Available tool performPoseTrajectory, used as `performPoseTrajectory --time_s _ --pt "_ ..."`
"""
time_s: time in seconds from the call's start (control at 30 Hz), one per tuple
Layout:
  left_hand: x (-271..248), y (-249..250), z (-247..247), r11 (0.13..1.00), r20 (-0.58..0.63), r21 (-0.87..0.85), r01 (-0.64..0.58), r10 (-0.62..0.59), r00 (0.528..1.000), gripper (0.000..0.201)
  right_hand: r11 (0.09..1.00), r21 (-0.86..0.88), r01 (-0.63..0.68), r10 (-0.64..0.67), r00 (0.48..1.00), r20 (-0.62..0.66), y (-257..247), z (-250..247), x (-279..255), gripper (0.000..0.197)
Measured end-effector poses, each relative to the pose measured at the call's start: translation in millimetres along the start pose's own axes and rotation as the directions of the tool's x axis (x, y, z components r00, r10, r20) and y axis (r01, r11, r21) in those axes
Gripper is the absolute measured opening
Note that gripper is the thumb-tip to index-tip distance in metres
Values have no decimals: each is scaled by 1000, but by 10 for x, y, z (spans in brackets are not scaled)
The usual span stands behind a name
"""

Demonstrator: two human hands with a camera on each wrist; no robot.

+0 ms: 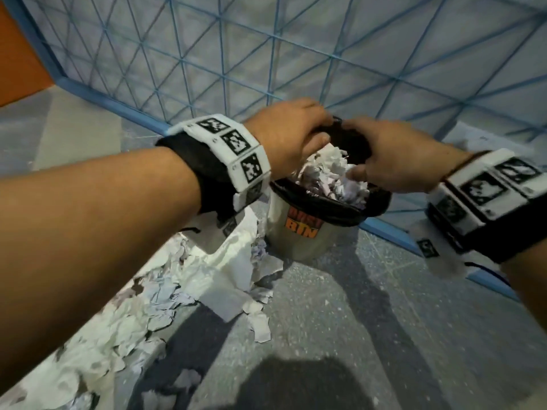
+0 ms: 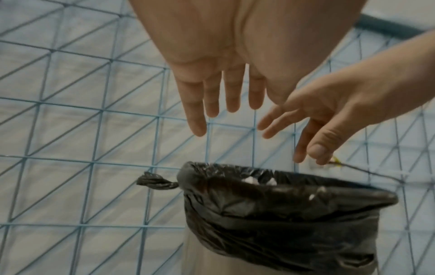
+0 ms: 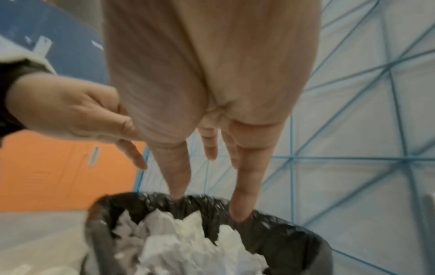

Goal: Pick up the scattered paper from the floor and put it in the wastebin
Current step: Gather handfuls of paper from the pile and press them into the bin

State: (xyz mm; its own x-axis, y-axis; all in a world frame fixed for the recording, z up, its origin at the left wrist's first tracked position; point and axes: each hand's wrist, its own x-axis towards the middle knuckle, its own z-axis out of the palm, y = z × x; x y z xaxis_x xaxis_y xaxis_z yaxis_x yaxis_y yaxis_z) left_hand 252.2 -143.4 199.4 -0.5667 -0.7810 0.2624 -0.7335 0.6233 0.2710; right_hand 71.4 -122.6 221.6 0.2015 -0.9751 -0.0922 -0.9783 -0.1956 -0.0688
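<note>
The white wastebin has a black liner and is heaped with crumpled white paper. Both hands hover right above its mouth with straight, spread fingers and hold nothing. My left hand is over the far left of the rim. My right hand is over the right side, and its fingertips reach down to the liner's far edge. In the left wrist view the left hand and the right hand nearly meet. Torn paper scraps lie scattered on the floor left of the bin.
A blue wire-mesh panel stands just behind the bin, its blue frame running along the floor. An orange wall is at far left. Bare grey floor lies in front and right of the bin. The liner's knot sticks out sideways.
</note>
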Motion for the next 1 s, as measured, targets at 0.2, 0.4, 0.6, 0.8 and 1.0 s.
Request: performPoseTrajectory --time_s 0.2,0.4,0.6,0.8,1.0 --pt "-890 -281 -86 998 -118 -43 53 -58 991 38 927 287 241 -141 934 -328 -443 288 -669 24" --pt "-1646 -684 794 955 468 124 269 -295 833 72 949 303 90 -202 910 363 -659 1730 -833 62" --pt "-1803 -622 1555 910 661 260 322 -411 628 73 977 192 92 -189 792 581 -727 2535 -913 70" --pt "-1953 -553 1886 885 577 245 395 -461 674 37 975 203 95 -195 804 561 -726 2807 -866 43" --pt "-1957 -542 1529 910 637 133 392 -381 670 37 957 278 81 -222 823 523 -664 2656 -946 42"
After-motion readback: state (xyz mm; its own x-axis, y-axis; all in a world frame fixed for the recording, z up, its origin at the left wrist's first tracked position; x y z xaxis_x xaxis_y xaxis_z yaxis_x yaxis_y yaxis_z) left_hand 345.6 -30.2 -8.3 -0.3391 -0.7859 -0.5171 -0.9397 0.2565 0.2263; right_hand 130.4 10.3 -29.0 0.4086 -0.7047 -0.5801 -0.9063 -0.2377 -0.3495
